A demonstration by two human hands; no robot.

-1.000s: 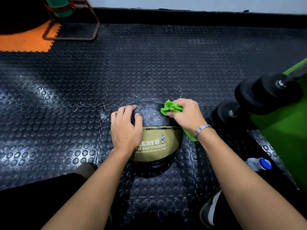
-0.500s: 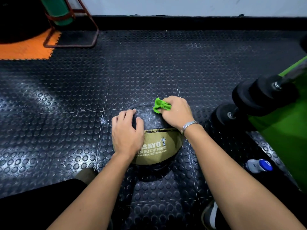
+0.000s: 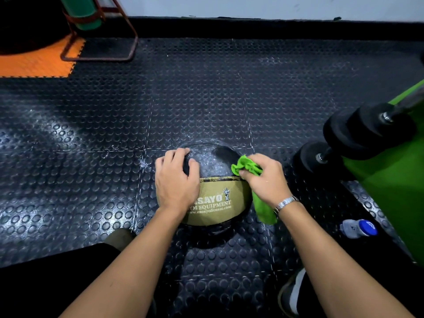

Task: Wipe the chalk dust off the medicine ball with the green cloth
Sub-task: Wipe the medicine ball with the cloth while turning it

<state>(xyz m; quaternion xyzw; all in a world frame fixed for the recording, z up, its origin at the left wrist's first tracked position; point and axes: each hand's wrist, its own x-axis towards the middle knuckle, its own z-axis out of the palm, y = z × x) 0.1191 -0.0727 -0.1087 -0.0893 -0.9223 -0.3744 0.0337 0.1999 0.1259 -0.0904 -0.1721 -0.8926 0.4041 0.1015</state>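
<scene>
The right hand (image 3: pixel 263 180) has slid since half a second ago: then it was bunching the green cloth (image 3: pixel 246 167) on the far top of the medicine ball (image 3: pixel 213 161). It now sits lower and farther out, on the ball's right shoulder, just where the black top meets the tan printed panel. A loose tail of the cloth now hangs below that hand's wrist, beside the wristwatch (image 3: pixel 285 203); half a second ago it was out of sight. The left hand (image 3: pixel 176 180) has not shifted and is planted in the same spot on the ball.

The right hand's fingers and thumb are curled round the wadded cloth, pinching it against the ball's surface. The left hand lies flat with its fingers spread a little and draped over the upper left curve, palm pressed on the ball, the fingertips reaching toward the far rim.

The ball rests on the studded black floor mat (image 3: pixel 91 180), directly between the two hands and touching both. A grey dusty film shows on the black top in the gap between the hands, with a darker patch just beyond the cloth.

Out past the right hand stand black dumbbells (image 3: pixel 367 131), well apart from it. A small bottle with a blue cap (image 3: pixel 358 228) lies on the floor near the right forearm.
</scene>
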